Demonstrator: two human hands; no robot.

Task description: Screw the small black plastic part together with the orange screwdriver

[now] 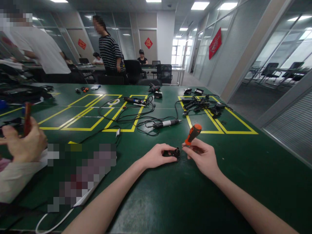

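Note:
My left hand [159,156] grips a small black part [175,153] low over the green table, thumb and fingers on either side of it. A short round post sticks up from that part. In my right hand [201,155] is a screwdriver with an orange and black handle [194,132]. Its handle leans up and to the right above the fingers, which close round its lower end. The shaft and tip are hidden or too small to make out. A small gap separates the right fingertips from the black part.
On the green table [231,195], an electric screwdriver [167,123] with a looped cable lies ahead. Black cables and adapters [204,105] pile up at the back right. Yellow tape [119,130] marks rectangles. A neighbour's hand [26,143] holds a reddish object at left; other people are farther back.

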